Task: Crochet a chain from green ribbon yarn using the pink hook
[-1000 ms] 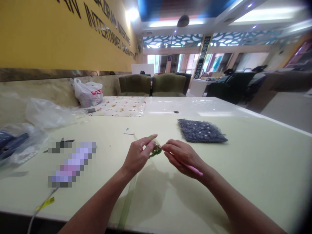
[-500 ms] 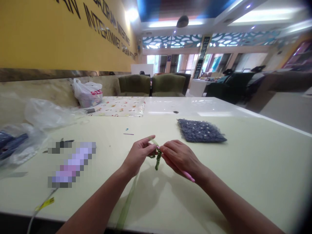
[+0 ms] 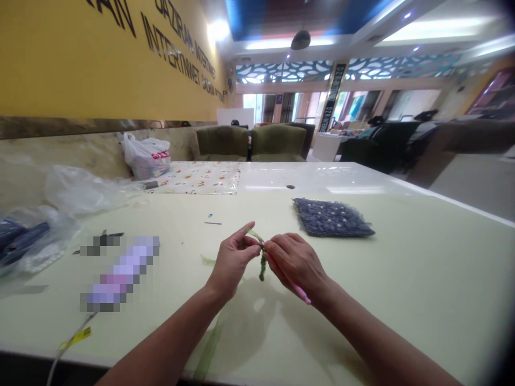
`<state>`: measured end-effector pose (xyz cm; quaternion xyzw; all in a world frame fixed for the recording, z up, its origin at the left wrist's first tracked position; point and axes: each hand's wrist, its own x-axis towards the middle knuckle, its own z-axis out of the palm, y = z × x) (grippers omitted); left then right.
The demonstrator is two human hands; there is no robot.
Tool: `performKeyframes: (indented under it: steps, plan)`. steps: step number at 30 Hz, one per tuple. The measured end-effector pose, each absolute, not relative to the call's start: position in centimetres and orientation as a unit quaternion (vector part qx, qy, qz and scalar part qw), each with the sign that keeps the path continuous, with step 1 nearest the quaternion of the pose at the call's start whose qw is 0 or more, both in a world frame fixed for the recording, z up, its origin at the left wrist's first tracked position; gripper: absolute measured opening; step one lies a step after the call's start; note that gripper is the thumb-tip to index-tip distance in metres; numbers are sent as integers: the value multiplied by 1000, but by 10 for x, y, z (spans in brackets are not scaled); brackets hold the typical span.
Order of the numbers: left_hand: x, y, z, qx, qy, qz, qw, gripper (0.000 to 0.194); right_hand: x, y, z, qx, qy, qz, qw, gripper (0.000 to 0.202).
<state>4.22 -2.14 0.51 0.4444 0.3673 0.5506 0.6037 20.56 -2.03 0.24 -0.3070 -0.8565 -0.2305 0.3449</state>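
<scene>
Two hands (image 3: 231,260) (image 3: 296,260), one pink hook (image 3: 302,295), one green strip (image 3: 263,269), one beaded piece (image 3: 332,219)

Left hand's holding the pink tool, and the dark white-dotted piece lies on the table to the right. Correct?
Not quite: the head view shows the pink tool in the right hand, not the left hand. The dark white-dotted piece does lie on the table.

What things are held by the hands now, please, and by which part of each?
The right hand holds a pink stick along its middle, the rear end sticking out. The left hand pinches a green braid near its top.
</scene>
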Motion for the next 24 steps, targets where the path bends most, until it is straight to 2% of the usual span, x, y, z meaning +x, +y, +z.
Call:
performKeyframes:
  steps: [4,9,11,19,24]
  plan:
    - [45,-26,6,410,338,524,665,63,202,-23,-2,-339,-834,-226,373,18]
    - [38,-20,12,347,294,426,782,47,209,-25,4,-269,-848,-156,430,10]
    - [33,-18,15,346,289,428,783,49,213,-24,7,-263,-852,-118,437,6]
    - [23,-13,19,379,275,462,754,70,221,-21,15,-270,-854,-3,445,11]
    - [18,-8,23,403,283,491,719,67,225,-24,25,-271,-831,127,469,15]
